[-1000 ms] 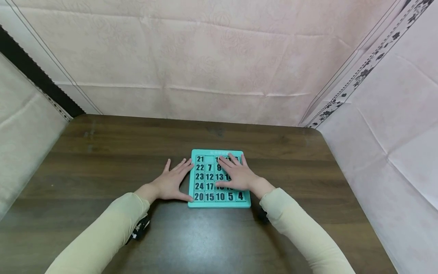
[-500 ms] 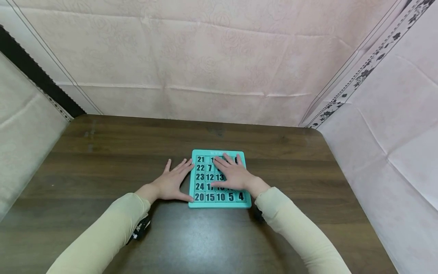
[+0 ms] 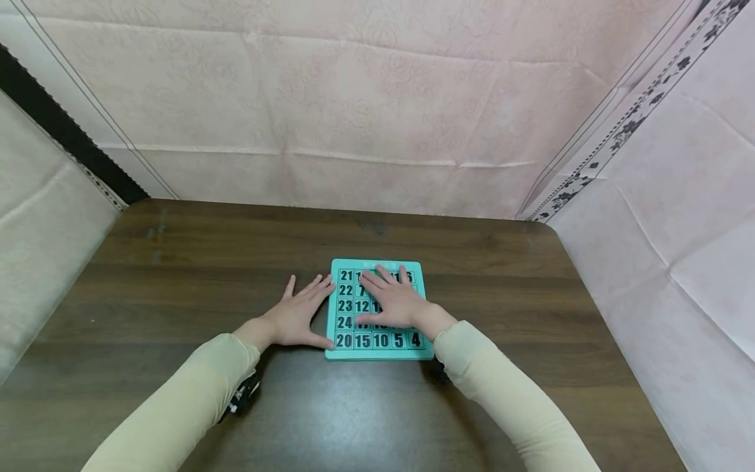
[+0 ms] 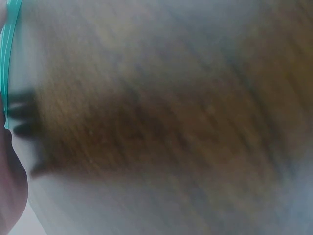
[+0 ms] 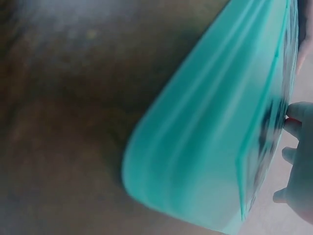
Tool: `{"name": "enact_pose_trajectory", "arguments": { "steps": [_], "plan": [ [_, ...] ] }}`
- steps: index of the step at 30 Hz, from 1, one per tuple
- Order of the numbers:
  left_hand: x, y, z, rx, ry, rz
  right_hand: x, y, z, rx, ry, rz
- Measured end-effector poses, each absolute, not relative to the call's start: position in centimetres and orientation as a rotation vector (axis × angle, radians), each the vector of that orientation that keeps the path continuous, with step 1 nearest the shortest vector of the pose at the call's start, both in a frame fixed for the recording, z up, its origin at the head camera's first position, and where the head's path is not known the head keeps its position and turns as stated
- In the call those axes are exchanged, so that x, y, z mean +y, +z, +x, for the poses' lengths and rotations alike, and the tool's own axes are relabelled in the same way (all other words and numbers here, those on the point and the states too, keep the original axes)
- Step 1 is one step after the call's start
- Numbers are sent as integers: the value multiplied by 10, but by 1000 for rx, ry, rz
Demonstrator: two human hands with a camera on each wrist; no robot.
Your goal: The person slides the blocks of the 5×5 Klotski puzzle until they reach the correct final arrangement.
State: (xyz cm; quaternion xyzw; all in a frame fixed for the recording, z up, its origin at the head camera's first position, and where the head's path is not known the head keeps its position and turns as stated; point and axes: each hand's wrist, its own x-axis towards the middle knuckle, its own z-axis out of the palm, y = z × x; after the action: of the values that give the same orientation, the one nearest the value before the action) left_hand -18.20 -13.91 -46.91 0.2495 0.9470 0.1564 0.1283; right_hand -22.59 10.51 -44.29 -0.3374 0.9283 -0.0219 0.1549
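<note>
A turquoise number slide puzzle (image 3: 377, 356) with black numerals lies flat on the table, its near row reading 20, 15, 10, 5, 4. My left hand (image 3: 288, 320) is spread at its left side, with thumb and fingertips right at the edge. Fingers fanned out, my right hand (image 3: 394, 305) lies over the middle and right tiles and hides several of them. In the right wrist view, the puzzle's side wall (image 5: 190, 147) fills the middle, and fingertips (image 5: 293, 127) meet the numbered face. The left wrist view catches only a strip of the turquoise edge (image 4: 6, 54) and part of the left hand (image 4: 10, 191).
Dark wood-grain table (image 3: 224, 242) surrounds the puzzle on all sides. Behind it hangs a pale patterned cloth (image 3: 366, 118), with another white cloth (image 3: 678, 249) along the right. Black wrist devices (image 3: 242, 393) show under the sleeves.
My right hand has slid left across the tiles, now covering more of the middle columns and uncovering some of the right edge. The left hand stays in place at the puzzle's left edge.
</note>
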Motion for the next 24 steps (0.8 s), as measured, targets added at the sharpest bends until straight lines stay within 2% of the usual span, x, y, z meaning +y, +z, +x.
{"name": "enact_pose_trajectory", "arguments": {
  "steps": [16,24],
  "plan": [
    [-140,-470,-181,2767,481,743,156,-439,-237,2720,-190,-890],
    [-140,-470,-181,2770,486,746,158,-443,-232,2704,-192,-894]
  ]
}}
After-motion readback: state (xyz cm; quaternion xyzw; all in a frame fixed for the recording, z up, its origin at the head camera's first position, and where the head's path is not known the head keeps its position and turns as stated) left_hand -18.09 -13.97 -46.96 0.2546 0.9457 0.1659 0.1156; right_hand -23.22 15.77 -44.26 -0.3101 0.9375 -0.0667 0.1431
